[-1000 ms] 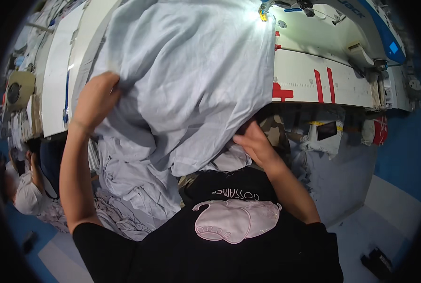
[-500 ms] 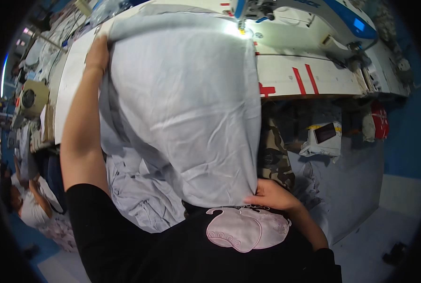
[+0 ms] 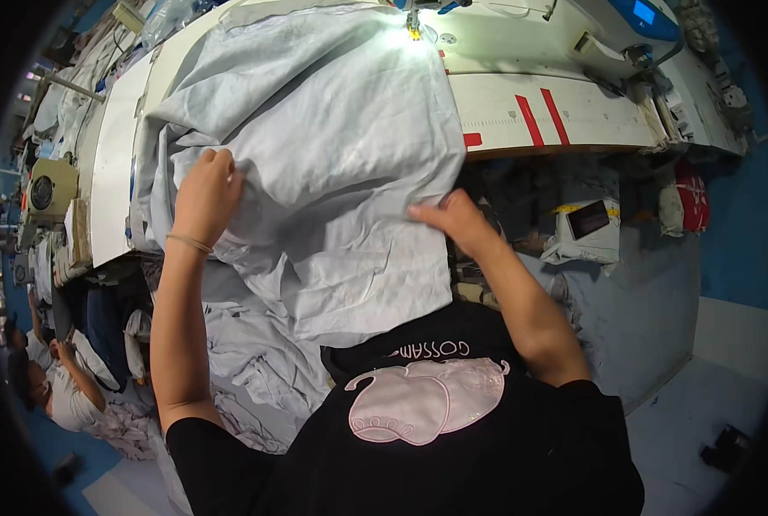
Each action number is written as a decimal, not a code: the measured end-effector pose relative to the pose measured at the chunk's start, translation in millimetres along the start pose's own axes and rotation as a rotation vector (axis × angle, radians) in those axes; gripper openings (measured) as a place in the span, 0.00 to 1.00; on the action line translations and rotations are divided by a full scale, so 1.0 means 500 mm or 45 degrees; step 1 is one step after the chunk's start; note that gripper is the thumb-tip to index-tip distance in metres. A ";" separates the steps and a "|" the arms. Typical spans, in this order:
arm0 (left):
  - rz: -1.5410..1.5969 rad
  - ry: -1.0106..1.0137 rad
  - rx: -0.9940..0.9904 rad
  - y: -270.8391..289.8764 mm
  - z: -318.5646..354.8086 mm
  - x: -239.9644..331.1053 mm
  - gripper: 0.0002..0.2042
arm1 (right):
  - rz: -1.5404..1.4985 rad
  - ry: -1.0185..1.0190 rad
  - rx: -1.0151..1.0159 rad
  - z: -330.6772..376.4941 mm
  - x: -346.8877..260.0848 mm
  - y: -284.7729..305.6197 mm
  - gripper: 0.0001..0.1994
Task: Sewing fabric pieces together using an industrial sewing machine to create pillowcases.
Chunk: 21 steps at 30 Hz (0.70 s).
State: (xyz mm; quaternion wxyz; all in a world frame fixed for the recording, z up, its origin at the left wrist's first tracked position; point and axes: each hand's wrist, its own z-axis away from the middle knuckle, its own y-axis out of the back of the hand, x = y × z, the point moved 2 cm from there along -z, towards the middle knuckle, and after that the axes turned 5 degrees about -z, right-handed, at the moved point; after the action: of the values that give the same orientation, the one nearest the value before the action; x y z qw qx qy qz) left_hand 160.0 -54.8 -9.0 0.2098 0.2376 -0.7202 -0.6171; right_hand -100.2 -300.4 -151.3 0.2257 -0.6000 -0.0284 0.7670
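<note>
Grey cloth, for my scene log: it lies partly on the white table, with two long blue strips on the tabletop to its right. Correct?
Almost: the two long strips right of the grey cloth are red, not blue, as the head view shows.

Fabric: plain pale blue-grey. Worktop: white; two parallel red tape strips run to its front edge. Sewing machine: blue, with a yellow fitting. From where I stand, the T-shirt reads black, with pink appliqué and pale lettering. Below the worktop's right front corner: red-and-white bag.
</note>
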 end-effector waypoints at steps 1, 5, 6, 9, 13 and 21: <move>-0.028 0.059 0.037 -0.008 0.012 -0.002 0.05 | 0.027 -0.056 0.023 0.030 0.005 -0.018 0.17; -0.095 0.098 0.069 -0.026 0.015 -0.033 0.04 | -0.442 -0.147 0.011 0.167 0.011 -0.084 0.14; -0.147 0.096 0.075 -0.027 0.009 -0.040 0.04 | -0.626 -0.108 0.013 0.188 0.005 -0.092 0.13; -0.208 0.085 0.078 -0.030 -0.008 -0.048 0.04 | -0.643 -0.104 0.122 0.221 -0.012 -0.099 0.12; -0.239 0.087 0.106 -0.029 -0.026 -0.045 0.04 | -0.668 -0.067 0.156 0.229 -0.025 -0.097 0.13; -0.299 0.184 0.102 -0.038 -0.022 -0.049 0.04 | -0.662 -0.131 0.070 0.254 0.017 -0.089 0.15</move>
State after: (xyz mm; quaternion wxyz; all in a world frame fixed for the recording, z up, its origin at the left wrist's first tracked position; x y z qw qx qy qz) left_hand 187.8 -51.2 -26.1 0.1778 0.3722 -0.6945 -0.5895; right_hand -206.4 -228.5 -109.9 0.4295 -0.5265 -0.1722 0.7132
